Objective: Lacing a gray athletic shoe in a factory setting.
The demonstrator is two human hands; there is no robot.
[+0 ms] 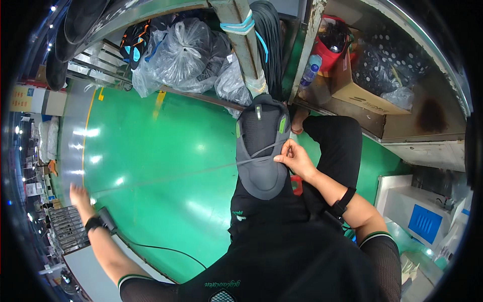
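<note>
While the person sits over a green floor (151,151), the scene runs from large to small:

Floor: glossy green, spread wide beyond the left fingers.
Bags: clear plastic bags (183,53), stuffed and knotted, well beyond the fingertips of both hands.
Box: a cardboard box (359,95) on a shelf, up and right of the right fingers.
Upper: a grey shoe upper (261,151) resting on the lap, touching the right fingers. It looks light, soft and floppy, so it is best taken by its stiffer rim or pinned against the knee.
Right hand: the right hand (297,158) has its fingers closed in a pinch on the lace.
Left hand: the left hand (78,196) is spread open and holds nothing, reaching out towards a grey rack (68,229).
Lace: a thin grey lace (259,153) crossing the upper; slippery, so it is best pinched near its end.
</note>
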